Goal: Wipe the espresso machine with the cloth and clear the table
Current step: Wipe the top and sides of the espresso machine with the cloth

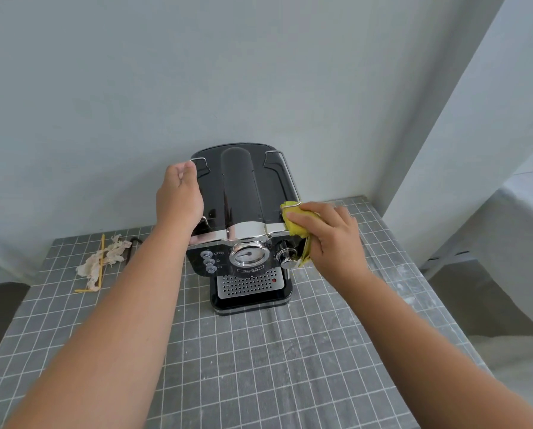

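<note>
My right hand (327, 233) is bunched around the yellow cloth (296, 226), fingers curled over it, pressing it against the top right front corner of the espresso machine (243, 212), where the glossy black lid meets the chrome band. Part of the cloth hangs down beside the steam knob (285, 255). My left hand (180, 196) lies on the machine's upper left edge with its fingers curled at the thin wire rail (197, 161); it seems to be steadying the body, though I cannot tell whether the fingers actually close round the rail.

I judge the wiping to be in hand, not finished: the cloth is working only this one corner, and I can't tell from here which of the other surfaces have been done. Clearing has not begun, since the litter is still on the table.

The machine is a rounded black shell, mirror-smooth, with a raised hump down the middle, a polished chrome strip, a round glass-fronted gauge (248, 253), three small metal buttons (209, 261) and a perforated steel drip tray (248, 284). The cloth looks soft and ribbed, with a frayed edge.

It stands near the back of the table (259, 366), which is covered in grey fabric printed with a white grid, slightly creased. To the left lie a crumpled pale tissue (104, 261), a bent yellow straw (101, 267) and a dark thin item (133, 247) I cannot identify.
</note>
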`<state>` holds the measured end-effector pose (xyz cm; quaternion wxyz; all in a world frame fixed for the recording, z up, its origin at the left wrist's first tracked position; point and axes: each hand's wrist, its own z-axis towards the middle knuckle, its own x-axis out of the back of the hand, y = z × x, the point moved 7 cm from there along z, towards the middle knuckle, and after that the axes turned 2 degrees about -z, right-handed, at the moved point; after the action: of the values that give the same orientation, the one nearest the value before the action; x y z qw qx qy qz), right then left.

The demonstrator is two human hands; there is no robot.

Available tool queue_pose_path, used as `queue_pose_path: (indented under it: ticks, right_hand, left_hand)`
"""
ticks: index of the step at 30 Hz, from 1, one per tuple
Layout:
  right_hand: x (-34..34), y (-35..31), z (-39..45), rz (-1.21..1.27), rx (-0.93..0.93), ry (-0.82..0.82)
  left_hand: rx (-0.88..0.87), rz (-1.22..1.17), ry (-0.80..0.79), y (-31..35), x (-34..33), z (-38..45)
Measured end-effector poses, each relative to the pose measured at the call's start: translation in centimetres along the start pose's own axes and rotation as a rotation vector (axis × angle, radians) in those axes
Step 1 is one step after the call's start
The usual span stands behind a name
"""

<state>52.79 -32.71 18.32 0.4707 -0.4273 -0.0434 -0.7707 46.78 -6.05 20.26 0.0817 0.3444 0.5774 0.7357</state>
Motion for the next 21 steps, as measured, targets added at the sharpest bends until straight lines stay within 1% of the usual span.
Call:
queue_pose_path:
  ticks: [2, 3, 5, 7, 8, 9, 10, 13, 15, 19, 21]
  right_hand:
    - [0.3, -0.4, -0.3, -0.029, 0.097, 0.014]
    - [0.4, -0.1, -0.3, -0.050, 0.103, 0.003]
    - [0.6, 1.5, 0.1, -0.132, 0.027, -0.013]
    - [1.2, 3.8, 0.3, -0.165, -0.133, 0.011]
    - [1.4, 4.5, 0.2, -0.133, -0.203, 0.030]
    - [1.4, 4.5, 0.2, -0.074, -0.235, 0.042]
    - [1.1, 3.9, 0.3, -0.003, -0.226, 0.036]
    - [-0.5, 1.2, 0.4, 0.194, -0.172, -0.069]
    - [-1.1, 0.9, 0.6, 0.234, -0.169, -0.102]
    - [-1.1, 1.5, 1.7, -0.004, -0.063, -0.082]
    - [-1.1, 1.5, 2.0, -0.063, -0.068, -0.078]
  left_hand:
    - [-0.001, 0.006, 0.000, 0.0, 0.0, 0.0]
    - [0.001, 0.009, 0.000, -0.1, 0.0, -0.1]
    - [0.000, 0.009, 0.000, -0.1, 0.0, -0.1]
    - [-0.002, 0.009, -0.001, -0.2, 0.0, -0.1]
    - [-0.002, 0.011, -0.002, -0.2, 0.0, -0.1]
    - [0.001, 0.015, -0.001, -0.2, 0.0, -0.1]
    - [0.006, 0.019, 0.001, -0.2, 0.0, -0.1]
    - [0.012, 0.021, -0.002, -0.2, 0.0, 0.0]
    - [0.012, 0.015, 0.001, -0.2, 0.0, 0.0]
    - [0.016, 0.001, -0.009, -0.1, -0.1, -0.1]
    - [0.019, -0.005, -0.010, 0.0, -0.1, -0.1]
